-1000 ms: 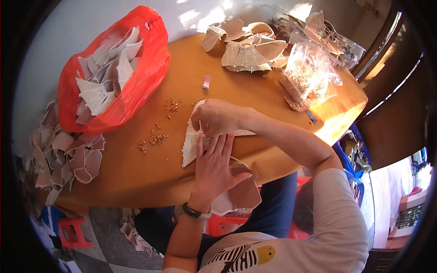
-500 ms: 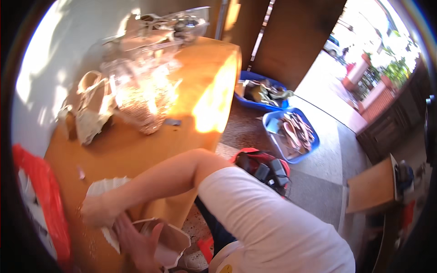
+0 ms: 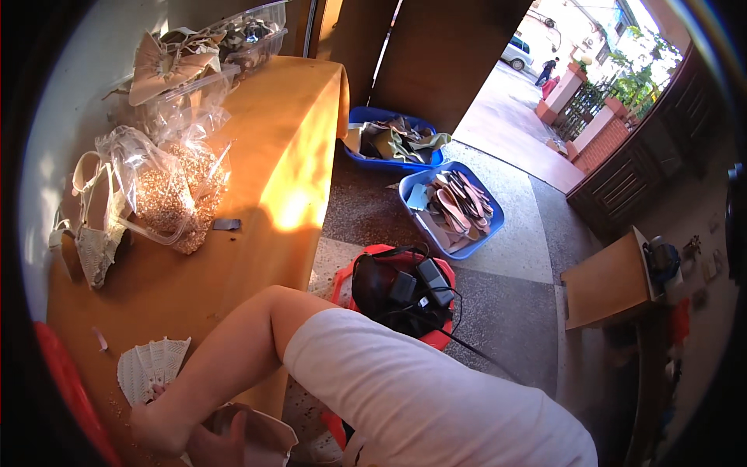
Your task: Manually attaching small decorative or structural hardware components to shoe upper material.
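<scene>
The patterned cream shoe-upper piece (image 3: 152, 369) lay on the table near the lower left of the view, its pleated, fan-like end showing beyond the right wrist. The right hand (image 3: 158, 428) was bent down against its near part; its fingers were hidden, so whether they were clamped or apart could not be told. The left hand (image 3: 222, 445) sat just beside it, thumb raised, its other fingers too covered to judge. A smooth beige panel (image 3: 268, 440) curved past that thumb at the table edge. A small pink scrap (image 3: 101, 339) lay near the upper, and a red plastic bag (image 3: 66, 389) stood to the left. Farther along the ochre-covered table (image 3: 257, 163) were a dark grey strip (image 3: 226, 224), a clear bag of gold bits (image 3: 187, 194) (glittering in sunlight) and more cream uppers (image 3: 101, 226). Beyond the table, blue tubs (image 3: 464, 253) held insoles and scraps.
</scene>
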A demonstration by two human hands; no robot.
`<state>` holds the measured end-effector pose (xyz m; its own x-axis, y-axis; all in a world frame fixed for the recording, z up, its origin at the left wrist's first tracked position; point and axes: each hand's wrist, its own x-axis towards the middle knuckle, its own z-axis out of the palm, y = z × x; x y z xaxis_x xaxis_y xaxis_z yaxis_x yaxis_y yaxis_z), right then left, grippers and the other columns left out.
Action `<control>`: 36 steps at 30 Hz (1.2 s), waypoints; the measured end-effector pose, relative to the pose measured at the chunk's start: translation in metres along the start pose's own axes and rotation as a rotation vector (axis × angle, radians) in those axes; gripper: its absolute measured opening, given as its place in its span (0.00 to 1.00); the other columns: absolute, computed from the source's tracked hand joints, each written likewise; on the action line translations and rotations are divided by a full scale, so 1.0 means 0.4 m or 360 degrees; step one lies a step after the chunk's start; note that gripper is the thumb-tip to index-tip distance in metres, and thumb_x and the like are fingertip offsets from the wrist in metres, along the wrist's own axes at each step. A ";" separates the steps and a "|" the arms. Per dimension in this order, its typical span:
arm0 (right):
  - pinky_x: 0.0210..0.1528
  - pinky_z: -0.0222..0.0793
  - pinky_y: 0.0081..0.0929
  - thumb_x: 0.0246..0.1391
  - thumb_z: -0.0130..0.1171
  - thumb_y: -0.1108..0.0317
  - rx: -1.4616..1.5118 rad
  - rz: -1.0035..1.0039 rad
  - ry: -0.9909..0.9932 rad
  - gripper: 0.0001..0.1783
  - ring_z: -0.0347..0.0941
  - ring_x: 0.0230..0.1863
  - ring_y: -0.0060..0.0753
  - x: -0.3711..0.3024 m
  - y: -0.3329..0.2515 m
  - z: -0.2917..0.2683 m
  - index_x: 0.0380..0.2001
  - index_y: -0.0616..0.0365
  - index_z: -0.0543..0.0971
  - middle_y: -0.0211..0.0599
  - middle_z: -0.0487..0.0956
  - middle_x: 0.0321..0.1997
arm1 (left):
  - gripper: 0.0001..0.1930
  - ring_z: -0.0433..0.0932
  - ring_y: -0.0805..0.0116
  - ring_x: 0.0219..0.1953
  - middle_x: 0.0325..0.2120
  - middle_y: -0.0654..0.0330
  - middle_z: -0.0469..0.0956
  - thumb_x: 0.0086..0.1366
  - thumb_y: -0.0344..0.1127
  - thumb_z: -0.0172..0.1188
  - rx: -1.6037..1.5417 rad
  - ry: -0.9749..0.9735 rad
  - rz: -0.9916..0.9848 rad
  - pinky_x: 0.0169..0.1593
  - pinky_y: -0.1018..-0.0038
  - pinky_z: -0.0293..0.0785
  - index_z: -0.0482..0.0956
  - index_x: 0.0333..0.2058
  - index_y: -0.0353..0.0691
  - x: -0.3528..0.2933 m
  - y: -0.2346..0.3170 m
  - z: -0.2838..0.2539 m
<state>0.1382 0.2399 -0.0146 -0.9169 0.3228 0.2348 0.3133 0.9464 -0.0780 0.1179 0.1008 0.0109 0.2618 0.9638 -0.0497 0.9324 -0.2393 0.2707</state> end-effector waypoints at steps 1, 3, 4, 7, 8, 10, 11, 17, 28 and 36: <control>0.44 0.75 0.34 0.49 0.58 0.58 0.0039 0.0026 0.0045 0.13 0.80 0.42 0.37 0.011 -0.016 -0.012 0.27 0.55 0.84 0.41 0.83 0.36 | 0.54 0.68 0.40 0.56 0.54 0.41 0.70 0.45 0.71 0.64 0.0003 0.0005 -0.0036 0.62 0.48 0.57 0.65 0.58 0.28 -0.003 -0.015 -0.002; 0.40 0.76 0.34 0.46 0.60 0.60 0.0069 -0.0104 0.0013 0.11 0.80 0.38 0.39 0.068 -0.055 -0.052 0.24 0.55 0.85 0.40 0.83 0.32 | 0.54 0.68 0.40 0.56 0.53 0.41 0.70 0.45 0.71 0.64 -0.0014 0.0055 -0.0118 0.62 0.48 0.57 0.65 0.58 0.28 -0.028 -0.054 -0.017; 0.37 0.77 0.36 0.44 0.61 0.61 0.0047 -0.0157 -0.0107 0.09 0.81 0.35 0.40 0.043 -0.014 -0.065 0.23 0.54 0.85 0.38 0.83 0.29 | 0.54 0.68 0.40 0.56 0.53 0.41 0.70 0.45 0.71 0.64 -0.0068 0.0053 -0.0070 0.62 0.48 0.57 0.65 0.58 0.28 -0.011 -0.060 0.000; 0.33 0.76 0.39 0.40 0.63 0.64 0.0194 0.0074 -0.0513 0.10 0.81 0.31 0.46 -0.016 0.055 -0.151 0.24 0.59 0.85 0.43 0.83 0.27 | 0.54 0.66 0.42 0.60 0.58 0.41 0.68 0.49 0.71 0.62 -0.0256 0.0244 0.0292 0.66 0.48 0.52 0.62 0.61 0.28 0.005 -0.048 -0.035; 0.33 0.76 0.39 0.40 0.62 0.64 0.0277 0.0192 -0.0653 0.11 0.80 0.31 0.47 -0.042 0.063 -0.220 0.24 0.61 0.85 0.45 0.83 0.26 | 0.53 0.64 0.46 0.62 0.60 0.44 0.66 0.50 0.72 0.60 -0.0216 0.0304 0.0383 0.68 0.47 0.48 0.62 0.61 0.30 0.003 -0.059 -0.040; 0.31 0.72 0.39 0.44 0.60 0.62 0.0401 0.0164 -0.0783 0.13 0.78 0.28 0.46 -0.084 0.113 -0.274 0.23 0.63 0.83 0.47 0.80 0.23 | 0.53 0.59 0.53 0.67 0.64 0.48 0.63 0.49 0.72 0.59 0.0025 0.0325 0.0403 0.70 0.49 0.44 0.63 0.62 0.33 0.002 -0.053 -0.031; 0.32 0.72 0.39 0.45 0.60 0.62 0.0743 0.0287 -0.0818 0.12 0.78 0.27 0.43 -0.082 0.120 -0.262 0.23 0.62 0.82 0.47 0.79 0.22 | 0.53 0.59 0.53 0.67 0.64 0.48 0.63 0.49 0.72 0.59 0.0059 0.0360 0.0264 0.70 0.49 0.44 0.63 0.62 0.33 -0.015 -0.055 -0.029; 0.35 0.74 0.36 0.42 0.62 0.66 0.0699 0.0145 0.0095 0.08 0.80 0.30 0.41 0.058 0.173 -0.147 0.25 0.57 0.84 0.41 0.82 0.25 | 0.52 0.54 0.58 0.70 0.66 0.53 0.59 0.46 0.66 0.66 -0.0089 0.0410 0.0228 0.70 0.50 0.42 0.63 0.62 0.34 -0.061 -0.055 -0.028; 0.38 0.77 0.37 0.41 0.67 0.66 0.0457 0.0701 0.0026 0.08 0.81 0.33 0.45 0.176 0.119 -0.068 0.26 0.57 0.85 0.43 0.83 0.28 | 0.55 0.52 0.59 0.71 0.67 0.52 0.58 0.42 0.61 0.70 -0.0189 0.0502 0.0258 0.71 0.48 0.39 0.60 0.63 0.33 -0.060 -0.056 -0.002; 0.40 0.78 0.42 0.45 0.58 0.71 0.0317 0.0647 -0.0008 0.07 0.80 0.38 0.55 0.197 0.126 -0.073 0.27 0.62 0.82 0.51 0.82 0.31 | 0.56 0.53 0.57 0.71 0.67 0.50 0.57 0.44 0.64 0.69 -0.0138 0.0494 0.0303 0.70 0.47 0.41 0.59 0.64 0.31 -0.061 -0.059 -0.005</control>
<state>0.0890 0.3130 0.0282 -0.7306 0.6679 0.1420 0.5949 0.7247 -0.3478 0.0891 0.0831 0.0078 0.3283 0.8957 0.2998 0.8463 -0.4199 0.3279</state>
